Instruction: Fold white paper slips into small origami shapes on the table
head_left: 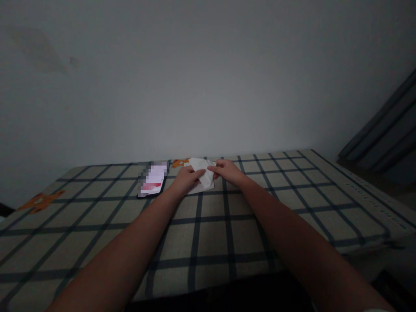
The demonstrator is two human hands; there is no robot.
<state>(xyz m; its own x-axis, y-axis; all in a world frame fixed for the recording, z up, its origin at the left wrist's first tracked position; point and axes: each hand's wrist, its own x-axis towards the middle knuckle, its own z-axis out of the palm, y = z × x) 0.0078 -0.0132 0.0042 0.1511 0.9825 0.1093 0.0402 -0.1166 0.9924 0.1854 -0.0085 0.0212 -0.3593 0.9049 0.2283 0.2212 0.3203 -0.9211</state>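
Observation:
Both my arms reach far out over a table covered with a beige cloth crossed by dark grid lines [208,234]. My left hand [186,178] and my right hand [227,170] are closed on a small piece of white cloth or paper [203,174] near the table's far edge. The left hand's fingers curl over its lower left part. On the upper right corner the right hand has a pinch. The white piece rests partly on the table.
A phone with a lit screen [152,179] lies flat just left of my left hand. Orange cartoon prints mark the cloth at the far middle [180,163] and the left edge [40,200]. A pale wall [208,78] stands behind the table. Dark curtain folds [386,134] hang at right.

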